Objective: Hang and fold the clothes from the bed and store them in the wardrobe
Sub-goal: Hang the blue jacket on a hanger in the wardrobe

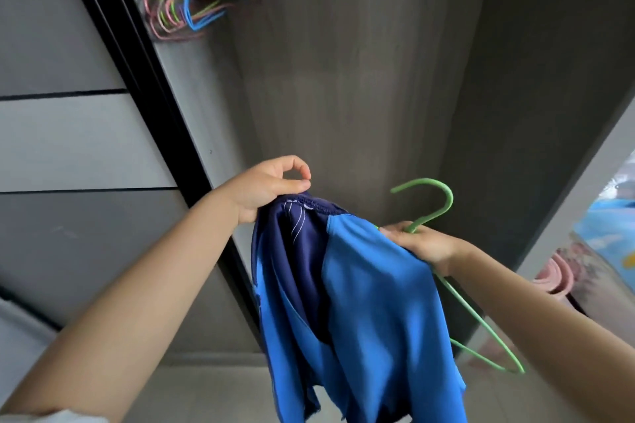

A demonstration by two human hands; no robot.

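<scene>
Both forearms are reaching in from the bottom corners, nearest the lens, and between them a blue shirt (360,302) is hanging in the lower middle of the frame. At centre, the left hand (264,189) is gripping the dark collar edge with its lower fingers, thumb and forefinger curled into a ring above it. Centre right, the right hand (422,244) is grasping the neck of a green hanger (443,206) and pinching the shirt's shoulder against it; the hanger's lower arm is sticking out bare at lower right.

Judging from this, the shirt is only partly on, so it is likely sliding off the slick wire if either grip loosens, or bunching on one side and hanging crooked. The hook could also be snagging on the fabric when lifted.

Filling the frame behind, the wardrobe (343,62) is standing open with dark wooden walls; inside, at upper left, a bunch of spare hangers (178,0) in pink, green and blue is hanging, blurred. No other clothes are showing inside.
</scene>
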